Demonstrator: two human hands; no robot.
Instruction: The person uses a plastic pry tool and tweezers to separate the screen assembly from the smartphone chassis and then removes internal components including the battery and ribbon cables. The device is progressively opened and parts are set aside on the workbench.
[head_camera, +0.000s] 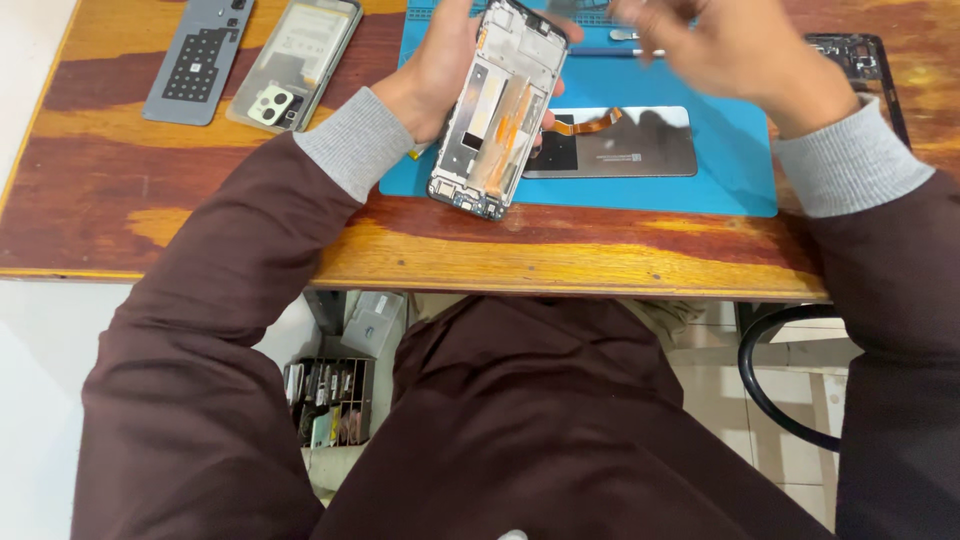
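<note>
An opened phone frame (500, 105) is gripped in the left hand (440, 65) above a blue mat (720, 185); the blurred right hand (730, 45) is held open above a grey screen panel (625, 140).

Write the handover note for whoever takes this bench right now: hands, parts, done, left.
Left hand: holds the phone frame tilted over the blue mat, open side up, orange flex showing inside.
Right hand: blurred above the mat's far edge; cannot tell if it holds anything.
Screen panel with orange flex lies flat on the mat.
Back cover and grey plate lie on the table, left.
Done: phone opened, parts laid out.
Left: frame not yet set down; nothing rejoined.
</note>
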